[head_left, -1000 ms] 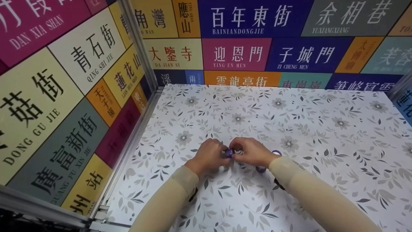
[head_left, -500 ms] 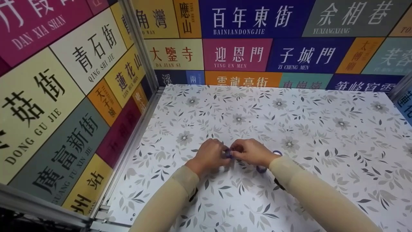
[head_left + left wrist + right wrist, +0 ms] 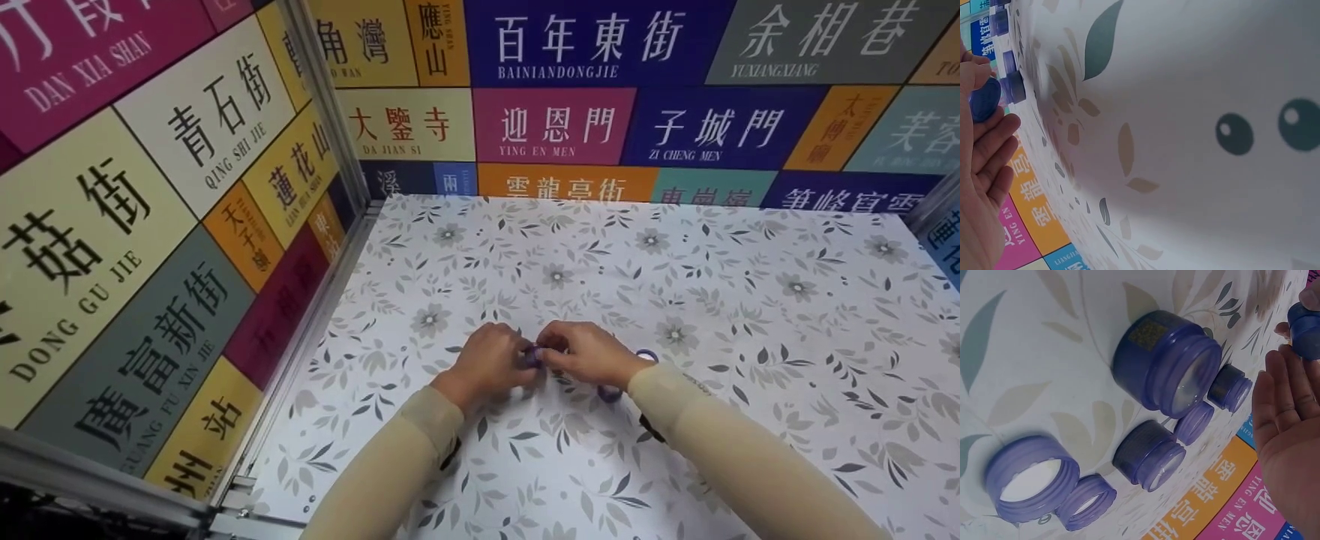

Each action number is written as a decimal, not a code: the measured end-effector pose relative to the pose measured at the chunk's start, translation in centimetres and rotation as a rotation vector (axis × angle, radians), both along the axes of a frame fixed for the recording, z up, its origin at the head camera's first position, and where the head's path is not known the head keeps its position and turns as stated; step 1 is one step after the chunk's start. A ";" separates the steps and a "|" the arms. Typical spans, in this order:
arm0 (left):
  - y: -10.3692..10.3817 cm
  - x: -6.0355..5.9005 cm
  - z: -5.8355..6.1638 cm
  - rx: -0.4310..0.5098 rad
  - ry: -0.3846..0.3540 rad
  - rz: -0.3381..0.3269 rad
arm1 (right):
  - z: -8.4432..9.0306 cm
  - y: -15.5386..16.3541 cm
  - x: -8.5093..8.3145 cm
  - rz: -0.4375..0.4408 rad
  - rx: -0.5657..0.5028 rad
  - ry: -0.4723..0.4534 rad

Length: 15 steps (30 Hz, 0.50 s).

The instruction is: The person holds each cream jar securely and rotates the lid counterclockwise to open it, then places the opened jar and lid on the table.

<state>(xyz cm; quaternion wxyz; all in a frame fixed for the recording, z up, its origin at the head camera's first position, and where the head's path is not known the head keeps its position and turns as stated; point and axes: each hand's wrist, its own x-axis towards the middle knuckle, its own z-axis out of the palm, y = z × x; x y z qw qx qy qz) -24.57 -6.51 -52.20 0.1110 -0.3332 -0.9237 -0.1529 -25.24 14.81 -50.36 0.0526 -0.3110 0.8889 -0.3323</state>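
Note:
Both hands meet over the table around one small purple jar [image 3: 533,356]. My left hand [image 3: 489,361] holds it from the left; the left wrist view shows a round dark-blue face of this jar [image 3: 985,100] between thumb and fingers. From the right, my right hand [image 3: 589,352] pinches it with thumb and forefinger. In the right wrist view the held jar [image 3: 1305,331] appears at the upper right, above the palm, partly cut off by the frame. The fingertips cover much of it in the head view.
Below the right forearm lie a large open jar [image 3: 1151,363], two smaller jars, one being a middle-sized jar [image 3: 1143,453], and loose lids, among them a wide lid [image 3: 1033,478]. A purple ring [image 3: 646,355] shows beside the right cuff. Sign-covered panels [image 3: 551,126] border the flower-patterned table [image 3: 675,262].
Both hands stay in place around the jar. The right hand's fingers and the jar shift very slightly; the rest looks the same.

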 end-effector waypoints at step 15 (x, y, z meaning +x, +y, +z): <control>-0.1 -0.1 -0.5 0.069 0.055 -0.056 | 0.2 0.0 0.3 0.031 -0.034 -0.002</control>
